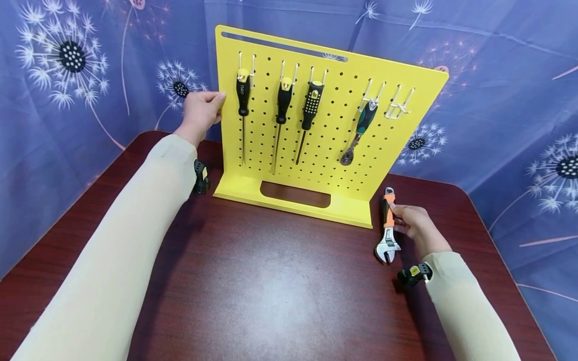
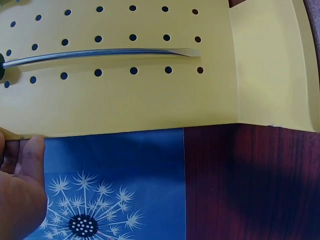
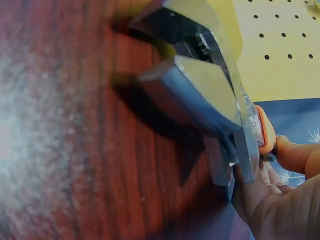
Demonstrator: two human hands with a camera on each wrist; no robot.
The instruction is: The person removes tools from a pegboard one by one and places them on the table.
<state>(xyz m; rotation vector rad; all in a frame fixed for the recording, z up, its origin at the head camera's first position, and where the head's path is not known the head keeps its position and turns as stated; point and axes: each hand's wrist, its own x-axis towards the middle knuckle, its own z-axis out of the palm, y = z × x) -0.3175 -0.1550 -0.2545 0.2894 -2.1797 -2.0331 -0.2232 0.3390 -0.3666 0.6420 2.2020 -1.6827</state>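
My left hand (image 1: 201,111) pinches the left edge of a yellow pegboard (image 1: 253,145) that stands on the table; in the left wrist view its thumb and fingers (image 2: 33,157) are at that edge, near a flat screwdriver blade (image 2: 120,51). To the right of the board, my right hand (image 1: 415,224) grips an adjustable wrench (image 1: 389,225) by its orange and black handle, jaw end toward me. The wrench head (image 3: 200,85) fills the middle of the right wrist view, close over the tabletop.
Three black-and-yellow screwdrivers (image 1: 283,103) and a green-and-black ratchet (image 1: 367,118) hang on the board's hooks. A pair of white hooks (image 1: 399,106) at the right bears no tool. A dark red wooden table (image 1: 271,281) lies below, with a blue dandelion-print curtain (image 1: 135,65) behind.
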